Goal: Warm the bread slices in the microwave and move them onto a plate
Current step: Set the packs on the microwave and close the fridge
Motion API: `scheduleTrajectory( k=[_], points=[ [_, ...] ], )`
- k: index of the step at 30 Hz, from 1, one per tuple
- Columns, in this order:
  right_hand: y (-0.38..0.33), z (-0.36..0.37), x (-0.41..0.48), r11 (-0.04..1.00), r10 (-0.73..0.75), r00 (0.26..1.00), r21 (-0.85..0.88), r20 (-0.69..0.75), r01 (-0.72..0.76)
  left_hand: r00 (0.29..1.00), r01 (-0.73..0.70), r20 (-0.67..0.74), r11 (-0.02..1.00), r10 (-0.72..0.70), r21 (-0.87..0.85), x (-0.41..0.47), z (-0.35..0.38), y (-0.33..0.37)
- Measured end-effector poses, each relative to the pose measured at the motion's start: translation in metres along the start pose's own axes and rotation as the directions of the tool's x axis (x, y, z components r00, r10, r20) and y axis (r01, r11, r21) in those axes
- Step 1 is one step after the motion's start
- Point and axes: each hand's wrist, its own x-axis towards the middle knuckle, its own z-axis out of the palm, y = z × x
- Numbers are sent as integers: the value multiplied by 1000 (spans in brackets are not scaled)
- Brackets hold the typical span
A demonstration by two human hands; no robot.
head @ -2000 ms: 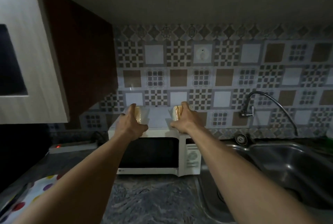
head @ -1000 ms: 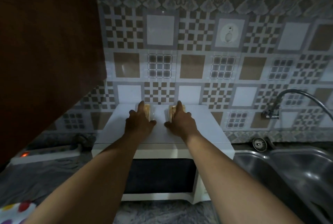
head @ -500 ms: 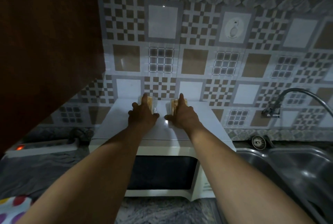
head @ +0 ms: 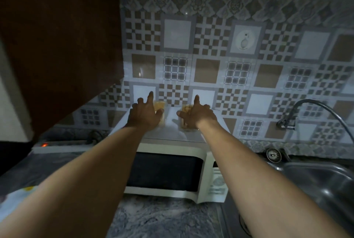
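A white microwave [head: 205,158] stands on the counter with its dark door shut. On its top stand two small clear tubs of bread slices, the left tub [head: 161,106] and the right tub [head: 185,123], side by side near the wall. My left hand [head: 144,116] rests at the left tub with fingers spread and straight, the thumb lying across the tub. My right hand [head: 198,116] lies over the right tub, index finger pointing at the wall, thumb on the tub's left side. No plate is in view.
A steel sink [head: 316,178] with a curved faucet [head: 306,102] sits right of the microwave. A dark wooden cabinet [head: 57,46] hangs at upper left. A white power strip [head: 63,145] with a red light lies behind on the left. A dotted cloth [head: 15,197] is at lower left.
Both hands held the tubs and set them on the microwave top near the wall. Their fingers have now straightened and spread off the tubs.
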Motion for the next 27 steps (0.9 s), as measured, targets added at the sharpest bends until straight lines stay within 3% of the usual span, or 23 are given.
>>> scheduleTrajectory(
  k=[12,27],
  points=[
    [-14,-40,-109,978,-208,976,-12,-59,207,999,-33,-10,997,34,65,-127,-98,-14],
    [-50,-97,-283,865,-495,862,28,-112,500,965,104,-260,948,-24,300,-317,-224,-6]
  ],
)
